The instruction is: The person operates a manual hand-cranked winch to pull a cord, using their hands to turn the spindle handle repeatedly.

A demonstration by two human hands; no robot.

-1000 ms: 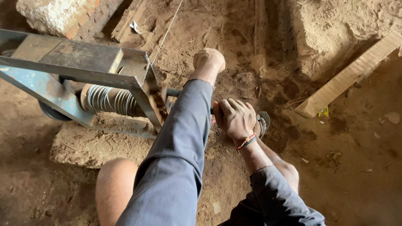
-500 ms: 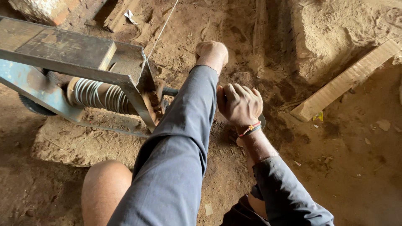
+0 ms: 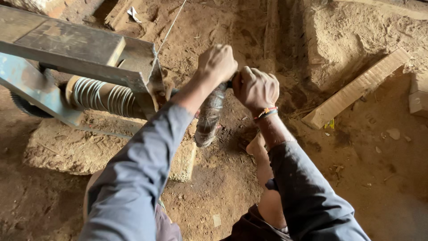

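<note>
Both my hands grip the dark crank handle (image 3: 230,83) of a hand winch. My left hand (image 3: 217,62) is closed on its left end, and my right hand (image 3: 255,87), with a coloured band at the wrist, is closed on its right end. The two fists nearly touch. Below them the crank arm (image 3: 208,117), wrapped in dusty plastic, slants down toward the winch. The drum (image 3: 104,96) carries a coil of grey wire under a worn blue-grey metal frame (image 3: 67,47). A thin wire (image 3: 171,23) runs from the frame up and away over the dirt.
The winch rests on a flat stone slab (image 3: 67,149) on a dirt floor. A wooden plank (image 3: 354,89) lies at an angle on the right, with a pale block (image 3: 419,96) at the right edge. A dirt mound (image 3: 352,40) rises behind. My knee (image 3: 263,151) is under my right arm.
My right hand has risen from lower on the crank to sit beside my left hand. The wrapped crank arm now shows below both fists.
</note>
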